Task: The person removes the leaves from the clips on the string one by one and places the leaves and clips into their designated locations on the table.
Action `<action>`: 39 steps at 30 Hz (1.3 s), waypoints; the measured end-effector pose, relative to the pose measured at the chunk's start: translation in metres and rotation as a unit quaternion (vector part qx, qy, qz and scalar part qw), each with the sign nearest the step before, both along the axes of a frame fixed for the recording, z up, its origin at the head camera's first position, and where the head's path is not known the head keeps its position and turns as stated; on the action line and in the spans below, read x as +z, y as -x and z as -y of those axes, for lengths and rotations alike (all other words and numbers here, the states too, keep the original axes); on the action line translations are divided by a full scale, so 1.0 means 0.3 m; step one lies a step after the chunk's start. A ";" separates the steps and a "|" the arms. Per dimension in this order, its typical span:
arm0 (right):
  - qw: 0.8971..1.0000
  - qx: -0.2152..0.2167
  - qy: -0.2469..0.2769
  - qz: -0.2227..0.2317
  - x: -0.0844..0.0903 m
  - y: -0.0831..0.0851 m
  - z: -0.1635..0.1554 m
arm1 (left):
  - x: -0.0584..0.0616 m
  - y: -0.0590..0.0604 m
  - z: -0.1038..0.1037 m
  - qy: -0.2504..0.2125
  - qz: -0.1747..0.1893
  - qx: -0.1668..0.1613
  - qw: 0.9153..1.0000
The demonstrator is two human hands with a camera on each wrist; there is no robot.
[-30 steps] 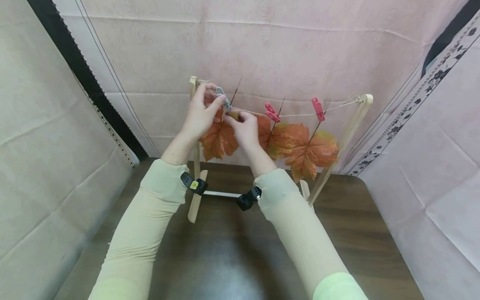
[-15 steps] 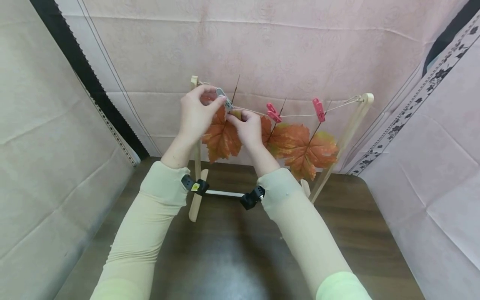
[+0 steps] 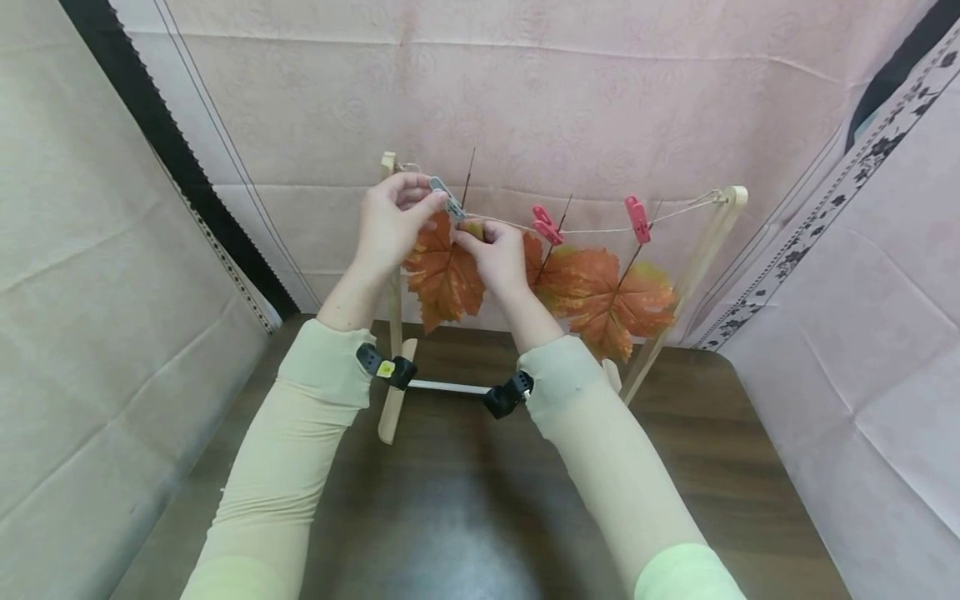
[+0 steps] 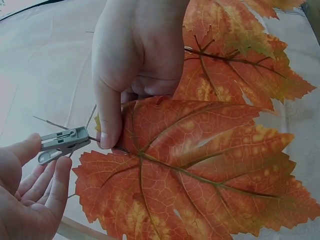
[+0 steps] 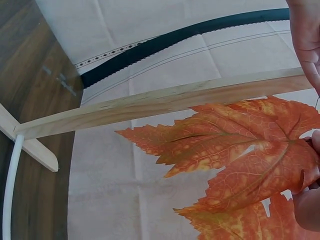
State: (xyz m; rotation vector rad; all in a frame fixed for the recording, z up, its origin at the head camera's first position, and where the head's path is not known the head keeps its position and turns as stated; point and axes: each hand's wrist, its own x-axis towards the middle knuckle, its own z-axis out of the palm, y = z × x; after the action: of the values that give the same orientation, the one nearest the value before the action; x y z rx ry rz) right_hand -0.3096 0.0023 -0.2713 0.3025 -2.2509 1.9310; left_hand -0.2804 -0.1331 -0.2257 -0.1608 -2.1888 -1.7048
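Observation:
A small wooden rack (image 3: pixel 711 237) carries a string (image 3: pixel 592 230) with two pink clothespins (image 3: pixel 545 224), each holding an orange maple leaf (image 3: pixel 618 304). My left hand (image 3: pixel 390 221) pinches a grey clothespin (image 3: pixel 447 198) at the string's left end; in the left wrist view thumb and forefinger squeeze the grey clothespin (image 4: pixel 64 144). My right hand (image 3: pixel 497 254) pinches the top of a third orange leaf (image 3: pixel 446 279) at its stem, just under the clip. The leaf (image 4: pixel 190 170) fills the left wrist view, and the leaf (image 5: pixel 240 150) hangs before the rack's post (image 5: pixel 165 102) in the right wrist view.
The rack stands at the back of a dark wooden table (image 3: pixel 465 508). Pink cloth (image 3: pixel 525 92) hangs behind it and along the right side; beige cloth (image 3: pixel 82 275) lines the left. A white crossbar (image 3: pixel 442 387) joins the rack's feet.
The left leaf has risen slightly toward the string with my right hand. My left hand has kept the grey clothespin at the string, shifting it a little.

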 end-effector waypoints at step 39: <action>0.999 0.009 -0.040 0.004 -0.036 -0.033 -0.035 | 0.010 -0.028 0.045 -0.089 -0.080 -0.001 0.993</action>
State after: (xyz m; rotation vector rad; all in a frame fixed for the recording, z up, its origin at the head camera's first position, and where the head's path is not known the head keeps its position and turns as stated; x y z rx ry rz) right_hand -0.2996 0.0129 -0.2820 0.3281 -2.3418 1.8575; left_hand -0.2722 -0.1466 -0.2227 -0.2450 -1.9135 -1.8113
